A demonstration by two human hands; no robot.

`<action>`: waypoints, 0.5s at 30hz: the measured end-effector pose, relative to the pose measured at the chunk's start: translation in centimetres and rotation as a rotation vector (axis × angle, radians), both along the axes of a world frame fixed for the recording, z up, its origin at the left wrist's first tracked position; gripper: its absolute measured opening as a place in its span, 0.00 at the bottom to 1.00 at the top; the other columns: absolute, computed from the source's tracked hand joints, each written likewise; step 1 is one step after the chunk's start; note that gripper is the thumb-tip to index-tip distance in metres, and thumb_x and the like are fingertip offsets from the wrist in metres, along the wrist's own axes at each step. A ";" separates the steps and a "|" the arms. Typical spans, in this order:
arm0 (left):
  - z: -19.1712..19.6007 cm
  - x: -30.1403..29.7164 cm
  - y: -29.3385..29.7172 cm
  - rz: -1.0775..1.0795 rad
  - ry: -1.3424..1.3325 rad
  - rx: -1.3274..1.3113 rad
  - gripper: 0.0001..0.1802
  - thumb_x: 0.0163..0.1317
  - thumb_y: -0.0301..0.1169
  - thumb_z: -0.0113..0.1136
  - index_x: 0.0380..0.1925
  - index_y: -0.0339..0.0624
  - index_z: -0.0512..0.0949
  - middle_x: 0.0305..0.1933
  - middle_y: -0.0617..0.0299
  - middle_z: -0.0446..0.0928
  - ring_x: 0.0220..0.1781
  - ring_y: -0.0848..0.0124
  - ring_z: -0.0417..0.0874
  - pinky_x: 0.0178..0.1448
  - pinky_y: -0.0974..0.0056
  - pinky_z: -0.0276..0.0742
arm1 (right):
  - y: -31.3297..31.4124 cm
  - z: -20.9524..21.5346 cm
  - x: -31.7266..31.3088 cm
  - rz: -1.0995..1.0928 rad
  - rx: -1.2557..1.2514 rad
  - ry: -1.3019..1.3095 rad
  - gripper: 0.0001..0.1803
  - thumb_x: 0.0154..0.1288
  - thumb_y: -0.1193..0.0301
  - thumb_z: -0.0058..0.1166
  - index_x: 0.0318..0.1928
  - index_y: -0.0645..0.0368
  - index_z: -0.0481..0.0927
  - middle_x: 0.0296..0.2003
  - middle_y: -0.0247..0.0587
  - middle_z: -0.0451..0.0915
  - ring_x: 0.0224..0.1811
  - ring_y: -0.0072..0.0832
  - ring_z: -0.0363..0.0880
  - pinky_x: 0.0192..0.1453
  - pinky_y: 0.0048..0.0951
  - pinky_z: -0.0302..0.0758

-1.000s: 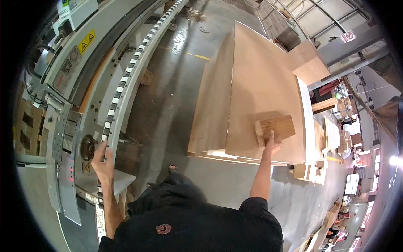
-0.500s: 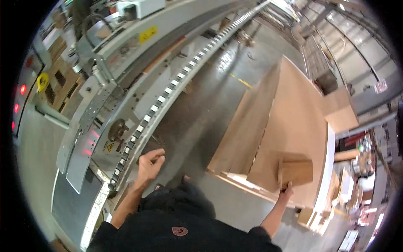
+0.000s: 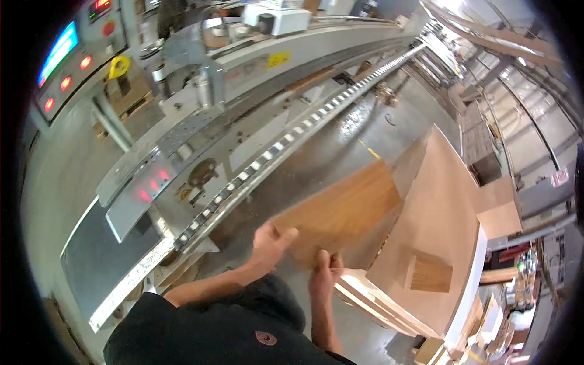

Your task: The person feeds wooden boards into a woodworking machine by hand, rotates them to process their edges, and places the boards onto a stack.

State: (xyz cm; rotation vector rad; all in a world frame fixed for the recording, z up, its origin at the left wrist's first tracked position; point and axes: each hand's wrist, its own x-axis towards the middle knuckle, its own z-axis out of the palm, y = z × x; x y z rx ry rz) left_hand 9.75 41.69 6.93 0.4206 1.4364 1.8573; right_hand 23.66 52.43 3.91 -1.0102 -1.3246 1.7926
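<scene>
From the head view, here we are: a wooden panel (image 3: 350, 210) is up in mid-air, right in front of both sets of fingers, clear of the concrete floor. The left hand (image 3: 267, 246) has its fingers narrowed on the near left end, thumb lying over the broad face; the right hand (image 3: 325, 271) has thumb and finger pinched at the edge closest to the body, just right of the left fingers. And look at the line of it: the long axis runs from the left fingers up and away to the right, the far end pointing past the right fingers toward the board stack (image 3: 420, 225); whether that end touches the stack, I can't tell. Broad face up, somewhat tilted, the grain seeming to follow the length, though it's blurred. I'd call it stiff, light enough for two hands, likely smooth and a touch slippery flat-on, with corners that would chip on a knock. Best hold, to my mind: opposite edges, fingers spread either side of the middle, because held at this end the far part will want to dip. Further right of the right fingers, a wooden block (image 3: 431, 275) rests on the stack; left and beyond the left fingers runs the machine's toothed rail (image 3: 274, 149).
</scene>
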 end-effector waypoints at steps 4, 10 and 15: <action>1.1 -2.3 -7.6 0.452 -0.030 0.087 0.18 0.67 0.30 0.60 0.54 0.35 0.75 0.48 0.62 0.81 0.47 0.75 0.79 0.51 0.66 0.77 | -5.3 1.3 -5.6 0.275 0.152 0.140 0.18 0.69 0.73 0.54 0.57 0.64 0.73 0.45 0.34 0.79 0.42 0.18 0.76 0.42 0.20 0.72; 1.3 -4.4 -23.4 0.713 -0.057 0.013 0.16 0.69 0.31 0.58 0.52 0.36 0.74 0.36 0.64 0.79 0.29 0.78 0.76 0.29 0.72 0.72 | -10.8 3.6 -11.5 0.603 0.042 0.159 0.40 0.65 0.80 0.50 0.75 0.62 0.49 0.53 0.44 0.75 0.47 0.26 0.77 0.43 0.26 0.81; -0.1 -3.6 -33.2 0.997 -0.038 -0.050 0.17 0.72 0.33 0.52 0.55 0.34 0.74 0.49 0.57 0.80 0.45 0.71 0.81 0.47 0.63 0.79 | -20.1 2.5 -15.3 0.899 -0.071 0.182 0.45 0.65 0.82 0.54 0.76 0.57 0.44 0.46 0.41 0.77 0.42 0.22 0.77 0.43 0.25 0.81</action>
